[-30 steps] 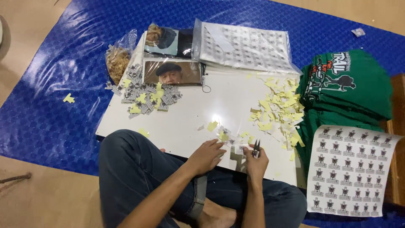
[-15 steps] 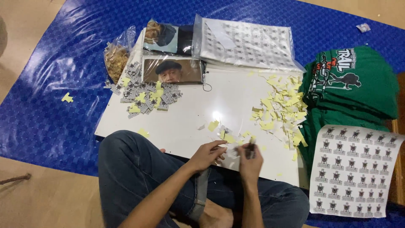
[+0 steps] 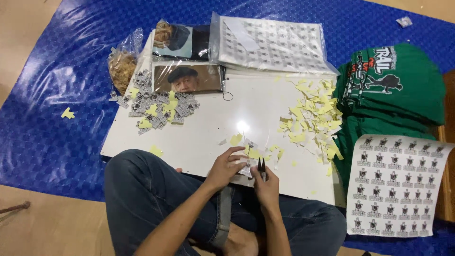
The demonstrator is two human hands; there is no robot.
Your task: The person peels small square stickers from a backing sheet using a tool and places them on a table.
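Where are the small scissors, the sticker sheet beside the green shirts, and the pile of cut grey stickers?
small scissors (image 3: 261, 168): head view, on the dark blades above the right hand.
sticker sheet (image 3: 395, 187): head view, middle of the sheet.
pile of cut grey stickers (image 3: 159, 104): head view, centre of the heap.

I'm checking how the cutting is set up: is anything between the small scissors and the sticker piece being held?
Nothing visible is. The right hand holds the small scissors right at the sticker piece, which the left hand pinches over the white board. Yellow backing scraps lie off to the side.
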